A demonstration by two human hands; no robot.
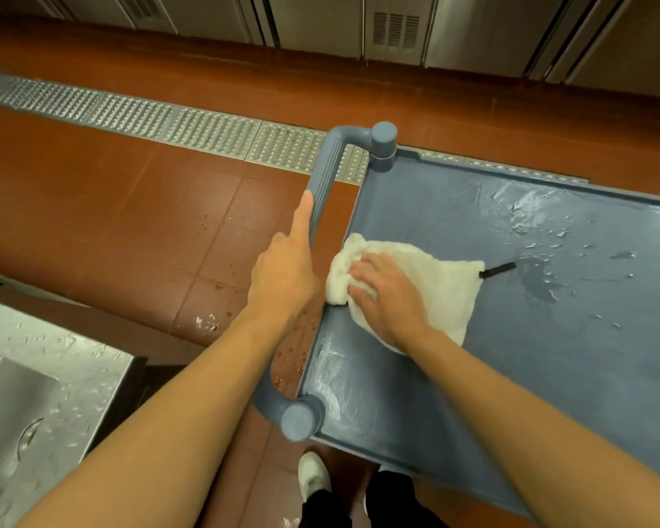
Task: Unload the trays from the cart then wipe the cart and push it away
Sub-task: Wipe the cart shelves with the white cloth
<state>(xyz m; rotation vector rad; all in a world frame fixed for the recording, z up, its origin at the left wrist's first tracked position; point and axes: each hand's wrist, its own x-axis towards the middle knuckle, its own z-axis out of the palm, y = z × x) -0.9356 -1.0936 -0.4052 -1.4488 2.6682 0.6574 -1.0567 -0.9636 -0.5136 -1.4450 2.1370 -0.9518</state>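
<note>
A blue-grey plastic cart (549, 356) fills the right half of the view, its top shelf bare and wet, with streaks of water toward the far right. A white cloth (446, 287) with a black loop lies near the shelf's left rim. My right hand (389, 299) presses flat on the cloth, fingers bunching its left edge. My left hand (286, 268) wraps the cart's handle bar (324, 169), thumb lying along it. No trays are in view.
Red floor tiles lie under the cart, with crumbs and spills (222, 287) beside the handle. A metal drain grate (149, 116) crosses the floor. A wet steel sink counter (35, 394) stands at the lower left. Steel cabinets (397, 28) line the far wall. My white shoe (313, 474) shows below.
</note>
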